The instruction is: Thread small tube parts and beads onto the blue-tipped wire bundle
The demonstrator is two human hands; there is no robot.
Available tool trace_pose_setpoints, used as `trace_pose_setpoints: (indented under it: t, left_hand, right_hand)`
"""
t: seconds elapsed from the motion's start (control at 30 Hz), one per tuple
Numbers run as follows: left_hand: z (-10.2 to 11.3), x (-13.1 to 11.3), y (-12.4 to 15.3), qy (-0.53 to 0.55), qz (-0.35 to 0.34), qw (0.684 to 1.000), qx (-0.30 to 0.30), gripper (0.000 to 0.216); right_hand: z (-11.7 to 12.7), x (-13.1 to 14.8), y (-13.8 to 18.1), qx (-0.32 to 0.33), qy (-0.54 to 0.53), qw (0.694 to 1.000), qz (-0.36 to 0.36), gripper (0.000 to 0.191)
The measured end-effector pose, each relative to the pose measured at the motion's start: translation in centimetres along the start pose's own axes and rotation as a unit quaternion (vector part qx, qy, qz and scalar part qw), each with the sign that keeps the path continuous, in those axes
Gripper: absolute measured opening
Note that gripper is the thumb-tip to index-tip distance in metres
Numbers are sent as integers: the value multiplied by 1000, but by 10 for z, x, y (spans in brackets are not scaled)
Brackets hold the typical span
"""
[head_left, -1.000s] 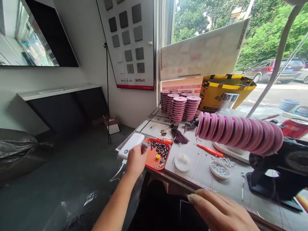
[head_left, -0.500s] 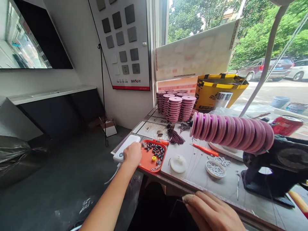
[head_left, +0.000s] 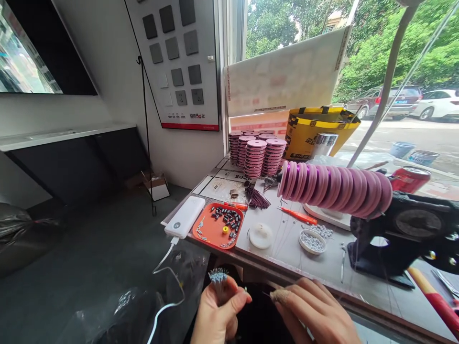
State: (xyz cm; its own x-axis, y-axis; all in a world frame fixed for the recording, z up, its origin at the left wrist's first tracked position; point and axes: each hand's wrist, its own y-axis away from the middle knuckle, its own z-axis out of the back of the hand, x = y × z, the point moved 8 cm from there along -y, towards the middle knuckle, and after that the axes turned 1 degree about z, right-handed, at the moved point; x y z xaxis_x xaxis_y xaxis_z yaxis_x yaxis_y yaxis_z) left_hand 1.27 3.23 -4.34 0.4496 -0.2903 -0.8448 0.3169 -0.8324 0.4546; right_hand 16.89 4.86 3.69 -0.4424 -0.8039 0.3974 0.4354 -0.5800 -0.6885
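Note:
My left hand [head_left: 219, 315] is low in front of the table edge, fingers closed around a small bundle of thin pins with pale blue tips [head_left: 217, 277] that stick up from the fist. My right hand [head_left: 315, 313] is beside it, fingers curled and pinched toward the left hand; what it holds, if anything, is too small to see. Just beyond, on the table, lie an orange tray [head_left: 211, 229] with small dark beads and a yellow ring, a white power bank [head_left: 185, 223] and a white disc [head_left: 261, 235].
A row of pink spools [head_left: 333, 188] sits on a black machine [head_left: 401, 239]. Stacked pink spools [head_left: 256, 155] and a yellow bag [head_left: 315, 131] stand by the window. A small dish of grey beads [head_left: 312, 242], an orange tool [head_left: 297, 216], a red can [head_left: 410, 178].
My left hand has left the orange tray and power bank and come back down near my body, now gripping a bundle of blue-tipped pins. The right hand stayed low.

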Motion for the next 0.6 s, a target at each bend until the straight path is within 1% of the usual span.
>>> trace_pose_setpoints:
  t: [0.13, 0.3, 0.5, 0.6]
  left_hand:
    - [1, 6, -2, 26, 4, 1000, 1, 46]
    - [8, 11, -5, 24, 2, 1000, -9, 39]
    - [12, 12, -6, 23, -5, 1000, -13, 36]
    - [12, 11, -5, 22, -12, 1000, -18, 36]
  right_hand:
    - [-6, -1, 2, -9, -22, 999, -30, 24]
    - [-11, -4, 6, -4, -35, 998, -51, 28]
    - [-12, -3, 6, -16, -32, 998, -44, 32]
    - [-14, -2, 5, -8, -17, 999, -41, 32]
